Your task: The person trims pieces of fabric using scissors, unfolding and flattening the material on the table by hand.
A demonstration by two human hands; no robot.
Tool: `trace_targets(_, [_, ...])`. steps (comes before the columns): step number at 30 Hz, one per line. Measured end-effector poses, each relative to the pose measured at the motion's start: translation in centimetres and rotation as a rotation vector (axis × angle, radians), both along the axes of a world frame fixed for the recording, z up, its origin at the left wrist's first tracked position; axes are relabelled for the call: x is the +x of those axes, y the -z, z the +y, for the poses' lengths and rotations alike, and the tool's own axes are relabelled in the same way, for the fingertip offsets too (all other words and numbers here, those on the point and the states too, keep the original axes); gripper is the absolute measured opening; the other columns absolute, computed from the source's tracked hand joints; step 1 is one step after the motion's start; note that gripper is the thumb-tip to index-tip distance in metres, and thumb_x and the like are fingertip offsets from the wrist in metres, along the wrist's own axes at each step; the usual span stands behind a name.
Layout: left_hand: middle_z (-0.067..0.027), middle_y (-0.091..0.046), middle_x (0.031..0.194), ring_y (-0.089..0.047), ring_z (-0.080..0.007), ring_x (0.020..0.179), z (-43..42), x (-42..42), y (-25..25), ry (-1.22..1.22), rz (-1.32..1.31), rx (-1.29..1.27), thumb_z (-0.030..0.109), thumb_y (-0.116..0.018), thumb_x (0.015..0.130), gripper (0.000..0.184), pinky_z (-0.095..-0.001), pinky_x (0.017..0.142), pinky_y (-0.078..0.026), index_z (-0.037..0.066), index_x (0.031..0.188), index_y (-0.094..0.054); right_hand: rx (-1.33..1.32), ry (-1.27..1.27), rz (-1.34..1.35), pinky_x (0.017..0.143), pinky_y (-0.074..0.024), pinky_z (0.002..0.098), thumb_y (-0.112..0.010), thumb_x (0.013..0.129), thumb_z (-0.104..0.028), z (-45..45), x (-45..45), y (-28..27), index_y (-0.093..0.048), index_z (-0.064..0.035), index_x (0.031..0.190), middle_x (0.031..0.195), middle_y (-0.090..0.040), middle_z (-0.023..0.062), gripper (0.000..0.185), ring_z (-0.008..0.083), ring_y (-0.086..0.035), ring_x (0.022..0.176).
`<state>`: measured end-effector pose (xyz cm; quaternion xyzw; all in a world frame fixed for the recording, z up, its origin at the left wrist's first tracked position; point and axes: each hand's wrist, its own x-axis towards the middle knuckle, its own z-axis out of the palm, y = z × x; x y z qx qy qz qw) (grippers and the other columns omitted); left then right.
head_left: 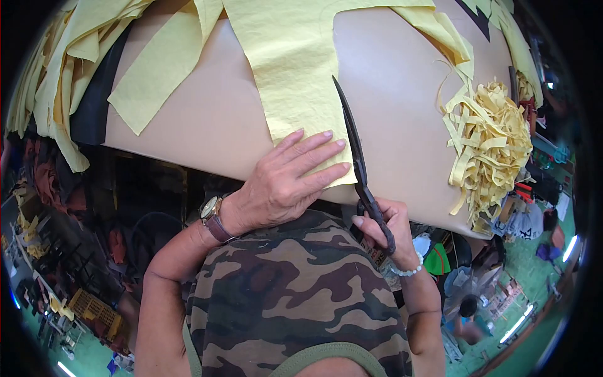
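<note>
Yellow fabric (292, 75) lies over the tan tabletop, one panel of it reaching down to the near edge. My left hand (286, 179) rests flat on the lower end of this panel, fingers stretched out and slightly apart. In my right hand (392, 226) is a pair of dark scissors (357, 147), its fingers wrapped round the handles. The long blades point away from me along the panel's right edge and look nearly closed. Whether cloth lies between them I cannot tell.
A heap of thin yellow strips (493, 138) sits at the table's right side. More yellow cloth (69, 69) hangs over the left end, beside a black strip (100, 100). The table's near edge (188, 163) runs just before my body. A yellow crate (94, 311) stands on the floor at lower left.
</note>
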<state>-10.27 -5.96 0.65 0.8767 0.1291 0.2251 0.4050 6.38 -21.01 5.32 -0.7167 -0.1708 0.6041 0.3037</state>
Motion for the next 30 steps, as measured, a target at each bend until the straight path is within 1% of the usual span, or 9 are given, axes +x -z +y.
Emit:
trace_targets(5, [-0.0104,-0.053,0.12,-0.05,-0.0279,0.113,0.1,0.0,0.0,-0.005,-0.018,0.039,0.009,-0.063,0.072,0.038,-0.046,0.093,-0.04,0.011,0.11,-0.058,0.042,0.024,0.022,0.038,-0.0337,0.0174,-0.067,0.076,-0.014,1.0,0.0,0.0,-0.051,-0.0032,0.063,0.051,-0.049,-0.0031,0.023,0.0032,-0.046,0.041])
trace_targets(12, [-0.0106,-0.053,0.119,-0.05,-0.0278,0.112,0.0,-0.1,0.1,-0.005,-0.023,0.032,0.009,-0.063,0.072,0.037,-0.0463,0.093,-0.04,0.011,0.109,-0.059,0.015,-0.001,0.003,0.038,-0.0337,0.0172,-0.067,0.076,-0.014,0.6,0.0,0.1,-0.051,-0.0033,0.063,0.051,-0.049,-0.0032,0.024,0.0032,-0.046,0.041])
trace_targets(18, [-0.0107,-0.053,0.12,-0.051,-0.0279,0.111,0.0,-0.1,0.1,0.005,-0.039,0.023,0.009,-0.062,0.073,0.037,-0.0464,0.092,-0.04,0.011,0.11,-0.058,0.045,0.028,0.02,0.039,-0.0332,0.017,-0.067,0.077,-0.014,1.4,-0.2,0.2,-0.051,-0.0032,0.064,0.052,-0.049,-0.0035,0.023,0.0029,-0.045,0.042])
trace_targets(30, [-0.0108,-0.053,0.12,-0.051,-0.0272,0.112,0.0,-0.4,0.0,0.018,-0.044,0.015,0.01,-0.062,0.073,0.037,-0.0456,0.092,-0.04,0.012,0.11,-0.058,0.058,-0.004,-0.005,0.038,-0.0328,0.0172,-0.068,0.076,-0.014,1.8,-0.2,0.1,-0.052,-0.0029,0.064,0.052,-0.049,-0.0034,0.022,0.0031,-0.045,0.041])
